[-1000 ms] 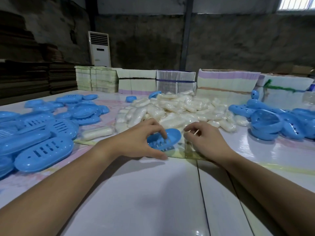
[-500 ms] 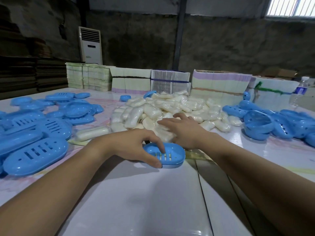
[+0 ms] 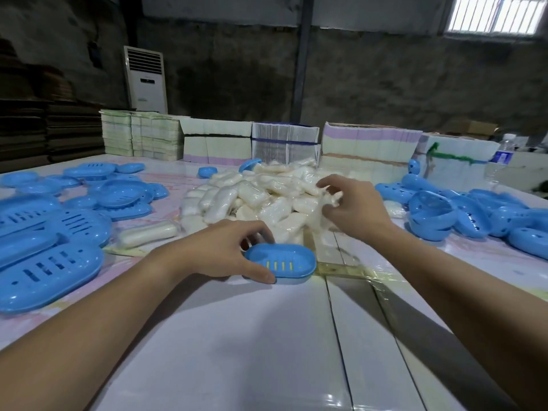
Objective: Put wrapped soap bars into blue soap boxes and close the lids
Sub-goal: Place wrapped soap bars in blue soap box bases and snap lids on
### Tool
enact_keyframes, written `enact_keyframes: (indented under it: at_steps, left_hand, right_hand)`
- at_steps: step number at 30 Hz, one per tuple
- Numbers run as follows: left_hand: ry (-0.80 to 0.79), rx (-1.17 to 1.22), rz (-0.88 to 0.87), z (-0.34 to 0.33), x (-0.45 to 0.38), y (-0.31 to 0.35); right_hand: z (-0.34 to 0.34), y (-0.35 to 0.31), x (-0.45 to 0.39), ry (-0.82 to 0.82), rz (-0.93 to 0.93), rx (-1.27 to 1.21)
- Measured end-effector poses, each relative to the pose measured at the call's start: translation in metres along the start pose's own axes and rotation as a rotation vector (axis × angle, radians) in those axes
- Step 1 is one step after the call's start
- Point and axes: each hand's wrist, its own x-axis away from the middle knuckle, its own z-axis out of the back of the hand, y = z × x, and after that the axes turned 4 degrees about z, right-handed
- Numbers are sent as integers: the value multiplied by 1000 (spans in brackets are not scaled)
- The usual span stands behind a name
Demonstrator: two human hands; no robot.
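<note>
Blue soap box (image 3: 280, 264) (closed) gripped by left hand (image 3: 219, 250), right hand (image 3: 353, 207) spread over wrapped soap bars (image 3: 267, 200)

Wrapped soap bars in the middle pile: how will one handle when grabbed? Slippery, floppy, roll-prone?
Each wrapped soap bar looks glossy in clear film, so probably slick to pinch. The bars keep a rounded oblong shape, so likely stiff; loose wrap may crinkle. Piled loosely, neighbours may slide as the right hand pulls one out.

Blue soap box (image 3: 280, 264) with yellow slots between the left fingers (image 3: 261, 275), white wrapped soap bars (image 3: 267, 200) under the right fingers (image 3: 332, 182), glossy white bench (image 3: 237, 336)
</note>
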Motion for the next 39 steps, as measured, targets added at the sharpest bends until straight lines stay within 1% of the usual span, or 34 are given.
enact_keyframes:
  at_steps: [2,4,6,8,10,12,14,17,20,21,22,25,26,28,30,32,33,34,36,37,39]
  left_hand:
    - [51,65,35,-9,-3,5]
    - [91,151,81,-18,-5,10]
    - [137,173,98,-25,-8,13]
    - [185,147,102,-31,-9,15]
    - [214,137,111,-34,-11,15]
    - [222,140,122,-34,-11,16]
    - [229,139,118,-34,-11,17]
    - [237,142,96,-35,-9,18]
    - [250,111,68,-38,-10,21]
    - [260,98,70,-39,-11,23]
    - [270,85,77,-39,-11,24]
    - [290,58,87,-41,-11,25]
    - [291,45,87,-41,-10,25]
    - [274,15,83,-40,-9,27]
    - [230,6,86,-37,-9,29]
    - [185,5,97,-33,-9,31]
    - [167,-17,101,-31,-10,33]
    - [147,-49,108,-29,-12,34]
    - [108,-112,121,-25,-17,37]
    - [90,-135,126,-22,-20,39]
    - [51,-164,133,-19,-24,42]
  right_hand:
    - [14,1,3,97,-211,-331]
    - [23,-1,10,92,-371,-627]
    - [24,-3,24,26,-465,-806]
    - [17,-5,38,-28,-501,-867]
    - [7,-9,49,-36,-486,-832]
    - [1,-14,54,3,-445,-782]
    - [-2,-18,55,38,-415,-783]
    - [-7,-21,55,88,-479,-841]
    - [-15,-26,57,85,-532,-902]
    - [-16,-28,58,81,-510,-858]
    - [-15,-29,57,77,-461,-763]
    - [-7,-29,54,-20,-238,-372]
    - [-4,-27,54,-69,-202,-304]
    - [5,-21,54,-157,-197,-261]
    - [16,-11,52,-188,-176,-231]
    - [32,1,47,-186,-140,-283]
    - [38,7,46,-215,-123,-337]
    - [41,12,47,-279,-96,-361]
    - [39,17,53,-442,-34,-289]
    - [35,18,55,-485,-22,-259]
    - [30,20,55,-488,-28,-250]
